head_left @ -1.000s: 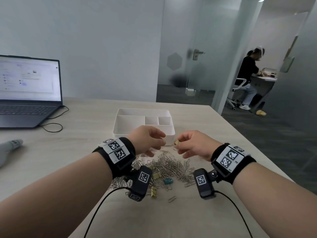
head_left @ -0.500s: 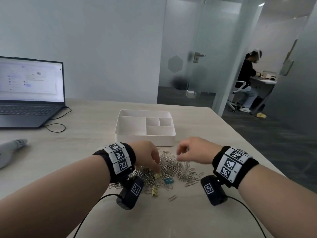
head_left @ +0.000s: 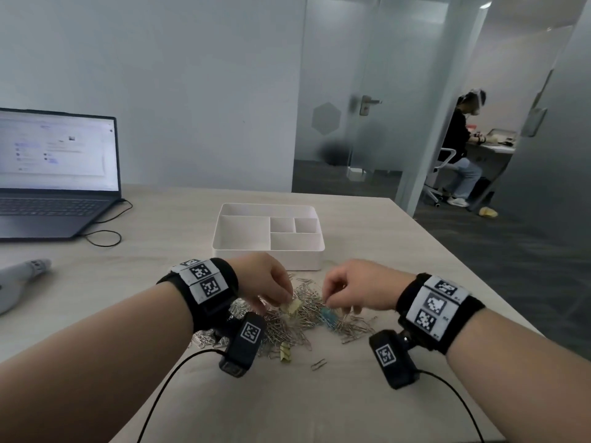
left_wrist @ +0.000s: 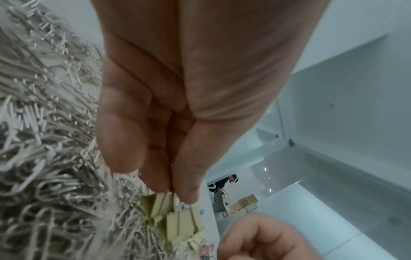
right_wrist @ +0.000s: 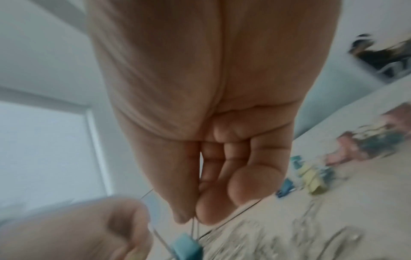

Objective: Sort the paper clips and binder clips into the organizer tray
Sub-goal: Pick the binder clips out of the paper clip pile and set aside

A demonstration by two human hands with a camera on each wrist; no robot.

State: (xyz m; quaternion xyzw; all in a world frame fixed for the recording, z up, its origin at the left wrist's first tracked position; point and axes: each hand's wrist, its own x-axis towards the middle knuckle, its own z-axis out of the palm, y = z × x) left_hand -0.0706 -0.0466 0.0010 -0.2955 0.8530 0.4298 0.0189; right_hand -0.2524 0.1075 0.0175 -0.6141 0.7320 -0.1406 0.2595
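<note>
Over the heap of paper clips (head_left: 297, 318), the left hand (head_left: 265, 282) pinches a yellow binder clip (head_left: 294, 305) at its fingertips, just below thumb and forefinger. The right hand (head_left: 355, 292) pinches the wire handles of a blue binder clip (right_wrist: 186, 246), which seems to hang beneath its fingers. The white tray (head_left: 268, 251) sits just beyond.

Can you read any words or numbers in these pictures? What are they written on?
No words or numbers can be read here.
Laptop screen: lines of text, too small and blurred to read.
Wristband on the left hand: black-and-white square code patterns, no letters.
Wristband on the right hand: the same kind of patterns, with tiny marks too small to read.
Grey object at the table's left edge: a small marking, too blurred to read.
</note>
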